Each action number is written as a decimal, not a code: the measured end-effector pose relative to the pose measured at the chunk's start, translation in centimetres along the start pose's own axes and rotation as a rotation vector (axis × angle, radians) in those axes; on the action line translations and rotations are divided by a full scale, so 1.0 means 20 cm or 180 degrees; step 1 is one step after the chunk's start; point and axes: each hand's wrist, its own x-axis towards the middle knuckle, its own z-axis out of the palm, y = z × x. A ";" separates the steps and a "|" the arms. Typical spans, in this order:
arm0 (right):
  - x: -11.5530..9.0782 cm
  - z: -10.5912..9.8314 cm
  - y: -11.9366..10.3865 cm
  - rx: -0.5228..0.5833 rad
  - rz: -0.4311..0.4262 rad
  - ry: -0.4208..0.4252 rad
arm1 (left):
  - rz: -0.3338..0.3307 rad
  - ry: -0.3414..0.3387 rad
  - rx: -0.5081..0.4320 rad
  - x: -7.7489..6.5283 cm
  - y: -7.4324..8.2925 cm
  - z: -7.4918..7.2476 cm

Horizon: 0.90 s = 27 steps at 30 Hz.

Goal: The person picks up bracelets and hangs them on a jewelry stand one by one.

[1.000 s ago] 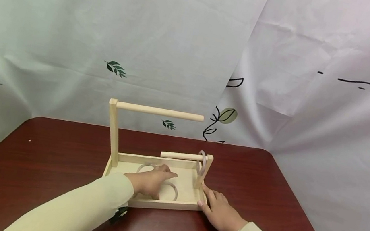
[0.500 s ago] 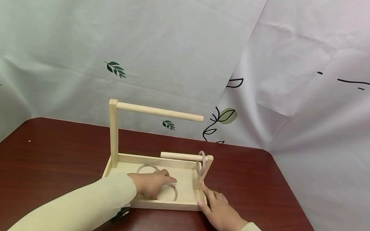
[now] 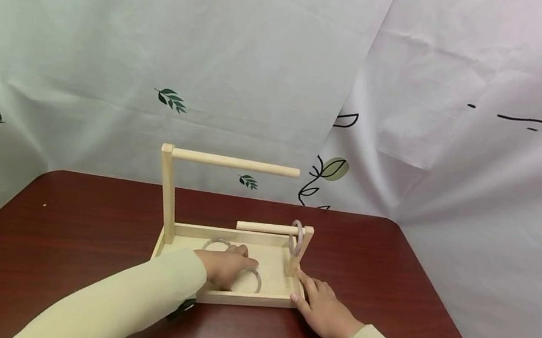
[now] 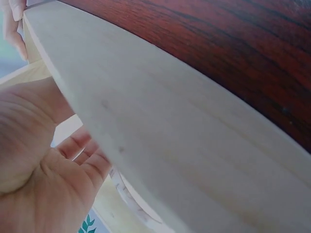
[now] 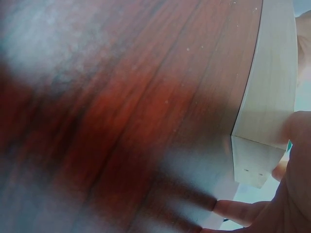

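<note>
My left hand (image 3: 226,269) reaches down into a shallow wooden tray stand (image 3: 257,299), palm low behind its front wall. Beside its thumb a pale, thin bangle (image 3: 260,282) lies on the tray floor, partly covered by the hand. Another bangle (image 3: 218,240) lies behind the fingers. In the left wrist view a bangle (image 4: 127,196) shows past the fingers, and the tray wall hides the fingertips; I cannot tell whether they pinch anything. At the tray's right front corner my right hand (image 3: 327,316) rests with extended fingers along the side and the thumb at the front.
A tall post (image 3: 167,193) at the tray's left carries a long bare bar (image 3: 237,163). From the short right post a lower bar (image 3: 261,228) points left, with a bangle (image 3: 299,243) hanging on it. The dark red table (image 3: 87,240) ends at a patterned cloth backdrop.
My left hand has shifted slightly to the right and lower within the tray. The right hand stays at the corner, and the hanging bangle has not moved.
</note>
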 end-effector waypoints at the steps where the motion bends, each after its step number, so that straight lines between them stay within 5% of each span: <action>1: 0.00 0.00 0.00 0.0003 -0.0004 0.0003 | -0.0002 -0.0017 0.0016 0.00 0.00 0.00; 27: 0.00 0.01 0.01 0.0006 -0.0013 0.0007 | -0.0180 -0.0124 0.0345 0.03 0.05 -0.01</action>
